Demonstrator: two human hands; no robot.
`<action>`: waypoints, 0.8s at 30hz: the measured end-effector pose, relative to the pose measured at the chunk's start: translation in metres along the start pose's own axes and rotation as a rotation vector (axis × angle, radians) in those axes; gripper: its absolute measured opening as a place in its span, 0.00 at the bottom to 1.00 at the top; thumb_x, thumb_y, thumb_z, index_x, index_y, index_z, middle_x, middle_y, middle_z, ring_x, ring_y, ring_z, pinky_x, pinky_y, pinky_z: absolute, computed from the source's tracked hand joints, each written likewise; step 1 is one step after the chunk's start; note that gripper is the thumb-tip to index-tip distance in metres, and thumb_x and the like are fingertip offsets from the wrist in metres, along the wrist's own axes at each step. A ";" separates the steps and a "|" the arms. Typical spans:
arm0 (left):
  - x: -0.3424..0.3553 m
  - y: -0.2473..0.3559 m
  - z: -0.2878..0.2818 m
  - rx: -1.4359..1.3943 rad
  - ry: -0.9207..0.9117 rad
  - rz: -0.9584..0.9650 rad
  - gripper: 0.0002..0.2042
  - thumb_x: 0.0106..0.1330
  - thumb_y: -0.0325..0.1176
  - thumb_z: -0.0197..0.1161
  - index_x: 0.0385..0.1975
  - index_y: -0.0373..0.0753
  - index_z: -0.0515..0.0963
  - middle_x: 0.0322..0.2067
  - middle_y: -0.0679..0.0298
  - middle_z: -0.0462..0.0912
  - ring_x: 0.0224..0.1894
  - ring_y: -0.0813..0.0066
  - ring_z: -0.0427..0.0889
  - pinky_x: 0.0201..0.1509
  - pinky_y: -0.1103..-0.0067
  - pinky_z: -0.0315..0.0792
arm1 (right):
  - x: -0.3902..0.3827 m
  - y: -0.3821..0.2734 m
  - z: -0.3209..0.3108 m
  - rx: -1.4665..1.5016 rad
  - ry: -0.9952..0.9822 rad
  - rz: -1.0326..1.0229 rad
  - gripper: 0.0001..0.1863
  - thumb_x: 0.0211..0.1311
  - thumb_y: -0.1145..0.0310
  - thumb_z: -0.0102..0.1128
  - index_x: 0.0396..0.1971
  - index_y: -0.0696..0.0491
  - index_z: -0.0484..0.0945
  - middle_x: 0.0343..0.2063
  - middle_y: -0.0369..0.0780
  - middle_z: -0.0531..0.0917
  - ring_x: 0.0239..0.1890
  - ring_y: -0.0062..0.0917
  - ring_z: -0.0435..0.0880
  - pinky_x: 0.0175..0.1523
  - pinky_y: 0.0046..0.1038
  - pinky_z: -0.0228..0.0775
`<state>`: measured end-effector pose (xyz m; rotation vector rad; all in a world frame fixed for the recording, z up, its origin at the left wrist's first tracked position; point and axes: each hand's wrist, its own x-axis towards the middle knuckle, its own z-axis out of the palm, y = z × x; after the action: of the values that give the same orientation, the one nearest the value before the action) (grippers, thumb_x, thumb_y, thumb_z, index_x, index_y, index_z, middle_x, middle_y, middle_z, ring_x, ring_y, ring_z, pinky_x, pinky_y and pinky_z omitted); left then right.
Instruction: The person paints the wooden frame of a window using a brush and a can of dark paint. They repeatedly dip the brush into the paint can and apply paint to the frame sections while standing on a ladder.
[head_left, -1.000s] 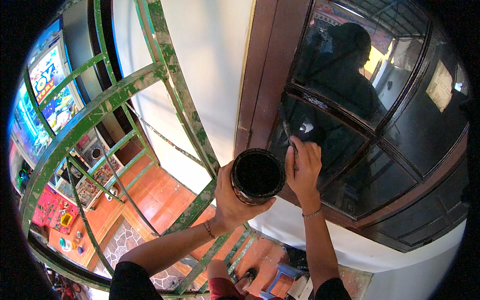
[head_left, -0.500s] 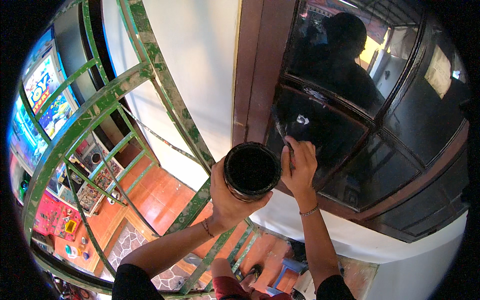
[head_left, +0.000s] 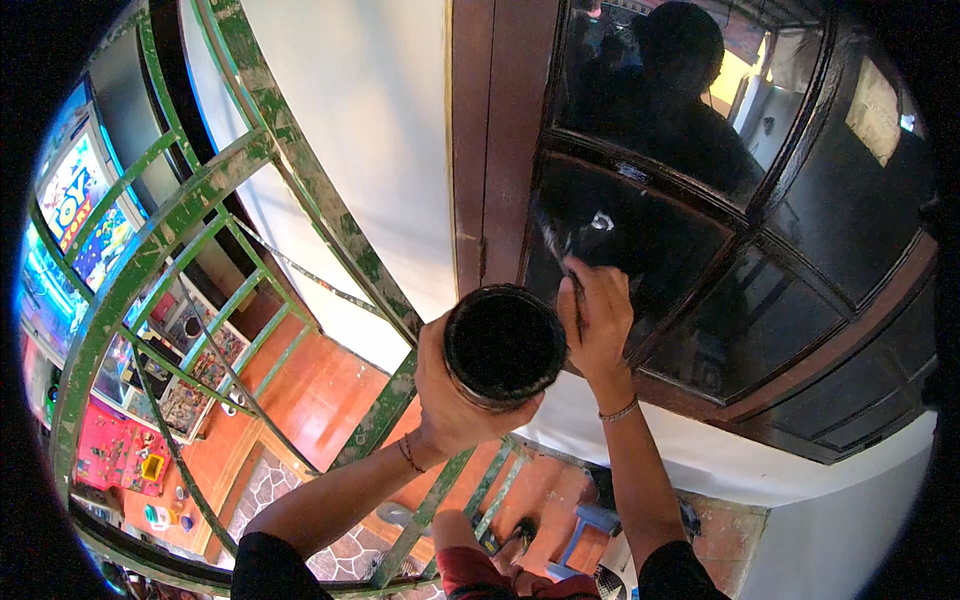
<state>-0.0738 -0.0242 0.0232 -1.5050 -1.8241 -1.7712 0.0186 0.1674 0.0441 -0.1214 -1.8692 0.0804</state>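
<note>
The left hand wraps from below around a dark round can, fingers curled against its side, holding it up with its black open mouth turned toward the camera. Just beside it, the right hand is clenched around the handle of a brush, whose bristled end points up and left and lies against the dark brown window frame. The can sits between the two hands, its rim touching or nearly touching the right hand's fingers. A thin bracelet circles each wrist.

The frame's bars divide the window into glass panes that mirror a dark silhouette of a person. To the left of the panes runs a brown upright post, and beyond it a white wall. Below the window a white ledge curves away to the right.

Green, paint-scuffed scaffold bars cross the left half of the view and pass under the forearms. Far below lie a reddish-brown floor, a patch of stone paving, and a blue stool. Brightly coloured shelves and a display stand at the far left.
</note>
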 end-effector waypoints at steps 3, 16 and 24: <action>-0.001 0.004 -0.005 -0.020 -0.103 0.047 0.54 0.35 0.46 0.88 0.65 0.33 0.64 0.53 0.51 0.76 0.56 0.55 0.81 0.61 0.65 0.76 | 0.004 0.005 0.004 -0.023 0.039 -0.022 0.12 0.64 0.80 0.65 0.47 0.62 0.83 0.24 0.42 0.77 0.30 0.33 0.76 0.39 0.33 0.68; -0.004 0.006 -0.011 -0.262 -0.645 0.196 0.54 0.37 0.48 0.86 0.66 0.32 0.64 0.56 0.47 0.77 0.53 0.48 0.84 0.58 0.63 0.81 | -0.002 0.009 0.004 0.024 -0.038 0.083 0.12 0.63 0.78 0.62 0.47 0.60 0.82 0.28 0.45 0.80 0.31 0.38 0.76 0.42 0.40 0.67; -0.003 0.005 -0.012 -0.306 -0.834 0.125 0.59 0.36 0.50 0.87 0.70 0.33 0.60 0.63 0.45 0.71 0.61 0.45 0.79 0.66 0.61 0.76 | -0.010 0.008 -0.002 0.024 -0.078 -0.005 0.12 0.65 0.78 0.63 0.47 0.63 0.83 0.27 0.43 0.81 0.30 0.34 0.77 0.42 0.35 0.69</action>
<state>-0.0747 -0.0373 0.0271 -2.7134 -1.7121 -1.5181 0.0241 0.1744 0.0348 -0.0978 -1.9462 0.1057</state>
